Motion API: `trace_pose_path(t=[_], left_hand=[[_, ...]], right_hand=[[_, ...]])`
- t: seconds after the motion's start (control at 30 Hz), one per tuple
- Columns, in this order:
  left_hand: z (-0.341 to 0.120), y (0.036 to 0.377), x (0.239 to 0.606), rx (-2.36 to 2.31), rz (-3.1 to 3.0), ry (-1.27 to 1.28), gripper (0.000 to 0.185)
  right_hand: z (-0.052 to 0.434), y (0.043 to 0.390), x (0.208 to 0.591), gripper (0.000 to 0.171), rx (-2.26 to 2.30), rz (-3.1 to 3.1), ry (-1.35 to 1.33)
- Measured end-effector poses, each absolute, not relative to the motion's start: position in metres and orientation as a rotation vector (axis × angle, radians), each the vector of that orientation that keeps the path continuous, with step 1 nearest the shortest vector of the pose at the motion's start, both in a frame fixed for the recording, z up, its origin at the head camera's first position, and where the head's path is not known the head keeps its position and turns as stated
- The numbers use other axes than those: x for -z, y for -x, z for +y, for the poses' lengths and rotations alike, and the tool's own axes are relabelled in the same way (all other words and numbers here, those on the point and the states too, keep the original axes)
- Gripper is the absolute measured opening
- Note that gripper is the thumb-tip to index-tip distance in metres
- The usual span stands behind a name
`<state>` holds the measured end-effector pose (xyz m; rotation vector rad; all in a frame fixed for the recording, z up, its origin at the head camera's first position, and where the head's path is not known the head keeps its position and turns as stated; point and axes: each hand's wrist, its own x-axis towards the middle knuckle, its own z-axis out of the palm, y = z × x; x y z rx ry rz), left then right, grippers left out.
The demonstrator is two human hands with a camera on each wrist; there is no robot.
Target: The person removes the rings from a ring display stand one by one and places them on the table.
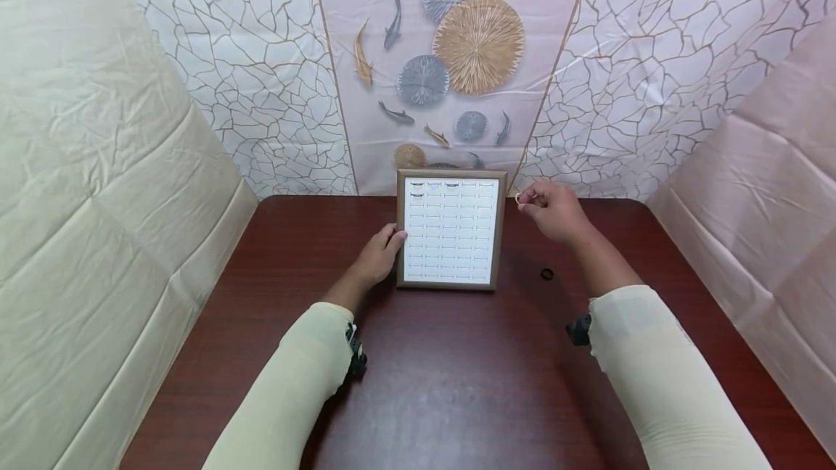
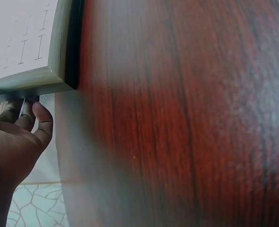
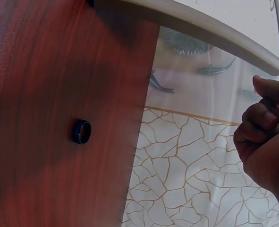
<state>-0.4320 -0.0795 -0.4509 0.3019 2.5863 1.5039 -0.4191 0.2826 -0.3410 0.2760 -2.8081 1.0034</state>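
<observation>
Ring [image 1: 520, 198], small and pale, is pinched at the fingertips of the right hand [image 1: 554, 210], held up in the air just off the top right corner of the ring tray [image 1: 500, 231]. Right fingers are curled in toward the thumb around it; in the right wrist view the curled fingers [image 3: 255, 126] are seen, but the ring itself cannot be made out there. Right forearm is raised over the table [image 1: 457, 383], covered by a cream sleeve [image 1: 660, 376].

Left hand [image 1: 379, 256] is laid against the left edge of the tray, thumb on the frame, fingers tucked at the side. In the left wrist view the fingertips [image 2: 41, 118] are seen pressed under the tray's frame [image 2: 59, 71], loosely bent. Nothing else is held by it.

Tray lies flat on the table near its far edge, wooden frame, white insert with rows of slots. About 4 dark rings [image 1: 418, 185] are seated in the top rows; exact count cannot be told.

1 black ring [image 1: 547, 274] lies loose on the table right of the tray, below the right hand, apart from both. It is seen also in the right wrist view [image 3: 81, 131], tilted on its side.

Patterned sheet [image 1: 457, 56] with fish and round discs hangs behind the table; plain cloth panels [image 1: 98, 201] stand at both sides.
</observation>
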Motion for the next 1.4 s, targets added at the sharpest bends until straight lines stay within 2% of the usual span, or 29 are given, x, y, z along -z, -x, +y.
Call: trace_pose_path(t=[0.73,1.4], left_hand=[[-0.079,0.431,0.45,-1.491,2.605,-0.319,0.062],[-0.079,0.431,0.45,-1.477,2.615,-0.317,0.067]], right_hand=[[0.302,0.417,0.365,0.01,-0.964,-2.888,-0.205],[0.31,0.41,0.388,0.013,-1.046,-3.004,-0.17]])
